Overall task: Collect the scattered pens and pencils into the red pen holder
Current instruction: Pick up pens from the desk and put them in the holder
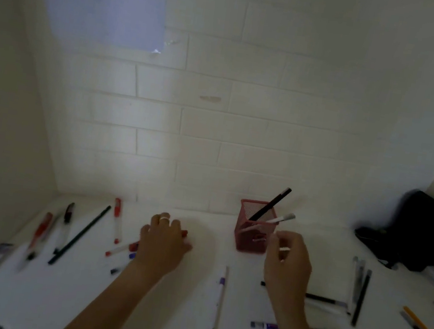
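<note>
1. Head view: red mesh pen holder (252, 234) stands just beyond the right hand (286, 267), holding a black pencil (272, 204) and a white pen (281, 219), both leaning right.
2. Right hand's fingers are loosely curled beside the holder; whether they grip anything I cannot tell.
3. Left hand (163, 243) lies spread, palm down, over a red-tipped pen (121, 250).

Bare table (206, 250) between hands; red pen holder (252, 233) behind.
</note>
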